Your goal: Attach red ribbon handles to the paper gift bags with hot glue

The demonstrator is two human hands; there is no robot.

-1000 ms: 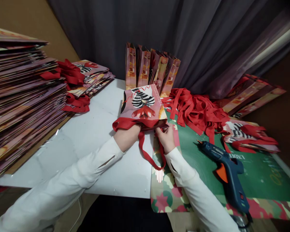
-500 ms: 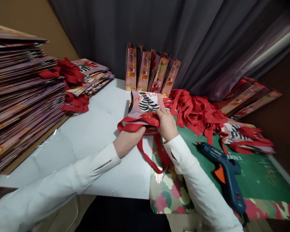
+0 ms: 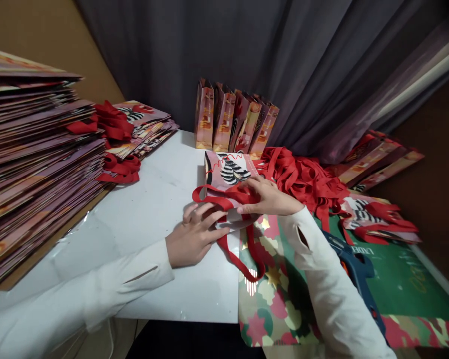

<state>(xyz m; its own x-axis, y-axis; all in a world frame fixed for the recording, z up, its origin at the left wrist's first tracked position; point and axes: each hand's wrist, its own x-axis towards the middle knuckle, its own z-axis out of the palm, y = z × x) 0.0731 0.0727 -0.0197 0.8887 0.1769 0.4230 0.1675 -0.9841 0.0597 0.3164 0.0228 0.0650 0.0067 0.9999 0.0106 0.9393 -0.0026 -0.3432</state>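
A small pink paper bag with a zebra-striped picture (image 3: 234, 169) lies on the white table, its near end towards me. Red ribbon handles (image 3: 209, 197) loop over that end, and one loop hangs down towards the table's front. My left hand (image 3: 194, 237) rests at the near left of the bag, palm down, fingers spread over its near edge. From the right, my right hand (image 3: 271, 197) curls its fingers on the ribbon at the bag's near right part, thumb low on the pale flap. Its fingertips are partly hidden by ribbon.
A tall stack of flat bags (image 3: 41, 174) fills the left. Standing bags (image 3: 224, 117) line the back before a grey curtain. Right of my bag lie a red ribbon heap (image 3: 303, 177), another zebra bag (image 3: 359, 212) and a blue glue gun (image 3: 361, 269), partly behind my right sleeve.
My left hand has moved back from the ribbon and spread its fingers. My right hand has shifted right and turned more sideways. The view has tilted slightly, so things sit lower.
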